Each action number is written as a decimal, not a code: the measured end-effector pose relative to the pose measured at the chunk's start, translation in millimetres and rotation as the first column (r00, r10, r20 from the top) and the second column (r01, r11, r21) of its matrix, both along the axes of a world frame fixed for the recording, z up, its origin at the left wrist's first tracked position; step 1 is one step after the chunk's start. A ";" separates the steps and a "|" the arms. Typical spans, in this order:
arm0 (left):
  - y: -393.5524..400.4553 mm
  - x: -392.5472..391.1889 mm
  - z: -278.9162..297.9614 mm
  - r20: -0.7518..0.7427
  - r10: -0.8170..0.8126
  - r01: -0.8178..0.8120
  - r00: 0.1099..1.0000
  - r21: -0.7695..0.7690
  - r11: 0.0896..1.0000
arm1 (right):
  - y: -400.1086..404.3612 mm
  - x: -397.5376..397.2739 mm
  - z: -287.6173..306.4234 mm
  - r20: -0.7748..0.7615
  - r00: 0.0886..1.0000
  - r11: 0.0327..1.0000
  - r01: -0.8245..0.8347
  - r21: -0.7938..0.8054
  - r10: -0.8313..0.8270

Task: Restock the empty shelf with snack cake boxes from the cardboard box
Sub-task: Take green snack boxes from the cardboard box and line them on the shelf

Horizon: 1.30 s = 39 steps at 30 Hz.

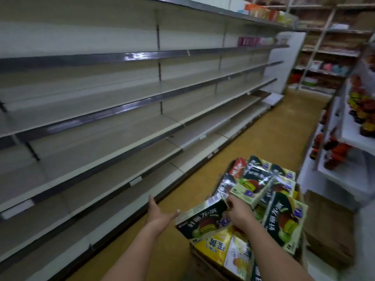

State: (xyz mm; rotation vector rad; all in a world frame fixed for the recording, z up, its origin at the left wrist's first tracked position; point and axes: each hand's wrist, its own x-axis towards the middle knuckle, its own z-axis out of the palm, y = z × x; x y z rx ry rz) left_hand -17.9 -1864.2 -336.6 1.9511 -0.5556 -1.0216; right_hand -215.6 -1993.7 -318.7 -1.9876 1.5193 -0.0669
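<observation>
A cardboard box (pixel 205 264) on the floor at lower right is heaped with snack cake boxes in dark green, yellow and red. My right hand (pixel 239 212) grips the top right edge of a dark green snack cake box (pixel 203 222) lying tilted on the heap. My left hand (pixel 159 212) is open, palm up, with its thumb close to that box's left end. Long empty shelves (pixel 121 110) in several tiers run along the left side.
A yellow floor aisle (pixel 274 134) runs ahead between the shelves and a white rack (pixel 332 163) of red and dark goods on the right. More cardboard (pixel 328 226) lies behind the box. Stocked shelving (pixel 324 63) stands at the far end.
</observation>
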 end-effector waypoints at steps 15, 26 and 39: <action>69.7 91.8 30.0 -0.012 0.168 -0.166 0.986 -0.242 0.956 | 73.6 154.0 40.7 0.439 0.898 0.978 -0.089 0.188 -0.003; 173.8 252.4 71.7 0.210 0.518 -0.483 0.829 -0.198 0.853 | 168.5 360.0 70.8 0.151 0.903 0.889 -0.345 -0.299 0.401; 216.1 392.3 101.6 0.348 0.678 -0.607 0.648 -0.303 0.735 | 212.8 531.1 95.0 0.255 0.831 0.854 -0.408 -0.324 0.494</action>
